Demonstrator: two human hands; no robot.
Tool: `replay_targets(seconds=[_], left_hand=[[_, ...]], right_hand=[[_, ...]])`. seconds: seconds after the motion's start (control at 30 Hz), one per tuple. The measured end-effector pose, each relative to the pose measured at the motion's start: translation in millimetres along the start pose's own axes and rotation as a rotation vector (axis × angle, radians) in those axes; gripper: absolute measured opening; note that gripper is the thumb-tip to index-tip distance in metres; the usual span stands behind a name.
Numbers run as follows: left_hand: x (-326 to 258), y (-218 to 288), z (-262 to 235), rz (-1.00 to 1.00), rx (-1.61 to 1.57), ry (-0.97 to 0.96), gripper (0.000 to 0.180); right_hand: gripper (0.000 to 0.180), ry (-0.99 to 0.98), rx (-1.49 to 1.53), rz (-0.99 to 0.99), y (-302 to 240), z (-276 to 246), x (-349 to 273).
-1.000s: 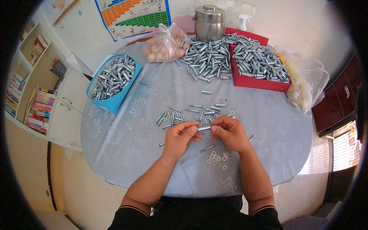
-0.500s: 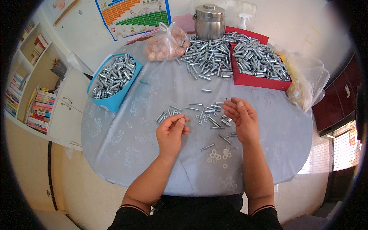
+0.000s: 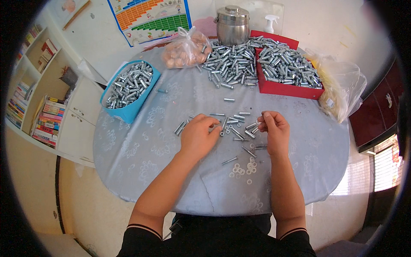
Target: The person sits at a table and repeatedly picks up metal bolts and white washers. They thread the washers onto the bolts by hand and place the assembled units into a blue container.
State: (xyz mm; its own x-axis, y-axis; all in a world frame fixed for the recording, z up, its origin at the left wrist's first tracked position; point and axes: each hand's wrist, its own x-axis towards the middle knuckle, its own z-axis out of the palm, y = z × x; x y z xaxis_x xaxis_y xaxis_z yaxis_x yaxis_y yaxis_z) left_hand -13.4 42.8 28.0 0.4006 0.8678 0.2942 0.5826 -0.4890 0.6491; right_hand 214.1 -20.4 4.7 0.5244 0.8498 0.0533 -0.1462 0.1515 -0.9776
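Note:
My left hand [image 3: 198, 136] reaches over the left side of a loose group of bolts [image 3: 237, 132], its fingers bent downward, the thumb and index finger apart. Nothing shows between them, and the hand covers part of the group. Close to its fingertips are several small hex nuts [image 3: 227, 131]. To the right of the bolts, my right hand [image 3: 276, 132] is raised with thumb and fingers pinched together. Something small and dark may be at those fingertips, too small to name. Pale flat washers [image 3: 239, 170] lie between my forearms, near a single long bolt [image 3: 230, 160].
A blue container [image 3: 124, 112] full of metal sleeves stands at the left. At the back are a tied bag of round brown items [image 3: 184, 53], a heap of sleeve bolts [image 3: 231, 64], a steel pot [image 3: 233, 26] and a full red box [image 3: 291, 91]. A plastic bag [image 3: 342, 96] lies far right.
My left hand has moved right and forward over the loose hardware, turning its back upward. My right hand's fingers have curled from a looser spread into a pinch.

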Motion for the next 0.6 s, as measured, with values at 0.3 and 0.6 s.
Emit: replay_targets(seconds=[0.3, 0.6], left_hand=[[23.9, -1.0, 27.8, -0.101, 0.306, -0.235, 0.026], [22.8, 2.7, 27.1, -0.052, 0.424, -0.211, 0.017]], right_hand=[[0.013, -0.027, -0.668, -0.29, -3.5, -18.3, 0.7], [0.02, -0.384, -1.028, -0.298, -8.0, -15.7, -9.0]])
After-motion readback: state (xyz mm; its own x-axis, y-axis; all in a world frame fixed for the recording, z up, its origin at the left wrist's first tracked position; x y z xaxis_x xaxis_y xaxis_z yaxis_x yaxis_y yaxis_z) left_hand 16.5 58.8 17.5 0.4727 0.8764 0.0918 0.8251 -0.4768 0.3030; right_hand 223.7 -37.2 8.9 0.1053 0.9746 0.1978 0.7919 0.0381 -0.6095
